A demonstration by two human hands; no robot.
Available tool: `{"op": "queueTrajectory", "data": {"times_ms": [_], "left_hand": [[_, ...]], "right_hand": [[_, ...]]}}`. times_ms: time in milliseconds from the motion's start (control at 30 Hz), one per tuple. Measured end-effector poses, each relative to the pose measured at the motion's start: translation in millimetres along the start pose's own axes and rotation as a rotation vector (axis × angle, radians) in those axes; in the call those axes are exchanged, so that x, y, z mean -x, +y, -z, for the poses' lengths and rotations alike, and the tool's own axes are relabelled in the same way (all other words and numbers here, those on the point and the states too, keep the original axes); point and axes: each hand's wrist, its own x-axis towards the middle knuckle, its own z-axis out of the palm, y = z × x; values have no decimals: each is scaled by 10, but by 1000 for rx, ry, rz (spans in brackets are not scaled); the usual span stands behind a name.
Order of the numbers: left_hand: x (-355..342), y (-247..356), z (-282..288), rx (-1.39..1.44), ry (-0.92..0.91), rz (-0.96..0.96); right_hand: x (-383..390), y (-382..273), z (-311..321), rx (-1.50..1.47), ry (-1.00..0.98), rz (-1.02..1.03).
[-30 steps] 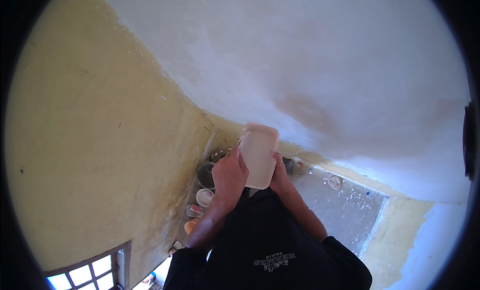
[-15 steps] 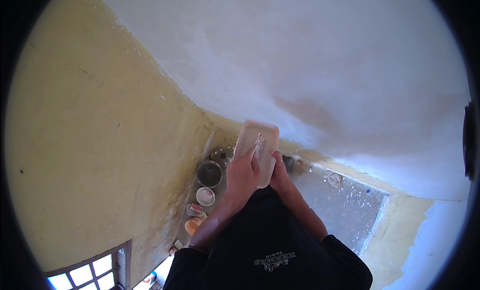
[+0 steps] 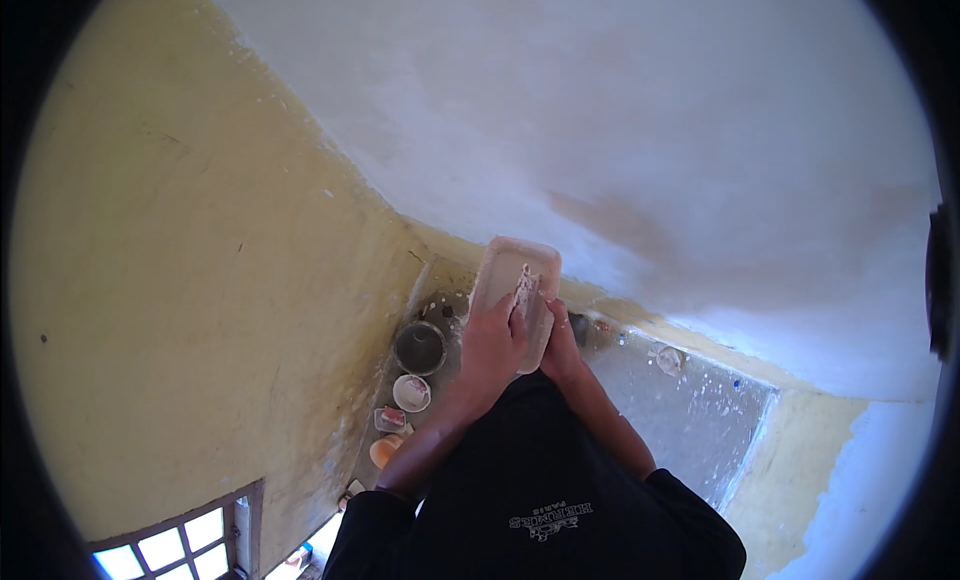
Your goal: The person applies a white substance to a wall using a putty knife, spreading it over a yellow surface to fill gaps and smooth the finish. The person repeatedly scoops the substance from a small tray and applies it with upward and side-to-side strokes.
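In front of my torso I hold a shallow, pale pinkish tray (image 3: 520, 248) with a raised rim and rounded corners. My right hand (image 3: 562, 352) is closed around its right edge, the thumb on the rim and the other fingers hidden beneath. My left hand (image 3: 490, 348) is closed over the tray's left side, gripping a narrow tool (image 3: 525, 280) caked in whitish paste. The tool's tip points away from me above the tray floor; its exact kind does not show.
A white-coated wall (image 3: 640, 130) rises ahead, a yellow wall (image 3: 170, 280) at left. Along the left wall's foot stand a dark bucket (image 3: 420, 349), a white tub (image 3: 411, 393), a small clear container (image 3: 390, 420) and an orange object (image 3: 385, 450). A crumpled pale item (image 3: 669, 360) lies on the spattered floor.
The tool and my left hand have shifted slightly to the right over the tray. The tray has moved a little away from me; my right hand keeps its grip.
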Motion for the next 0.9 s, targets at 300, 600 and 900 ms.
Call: {"op": "queueTrajectory", "data": {"times_ms": [300, 600, 900], "left_hand": [[41, 24, 16, -170, 48, 58], [-2, 91, 218, -314, 92, 122], [-137, 44, 170, -450, -56, 65]], "right_hand": [[101, 26, 55, -22, -14, -17], [161, 15, 48, 42, 37, -37], [67, 50, 57, 41, 44, -1]]}}
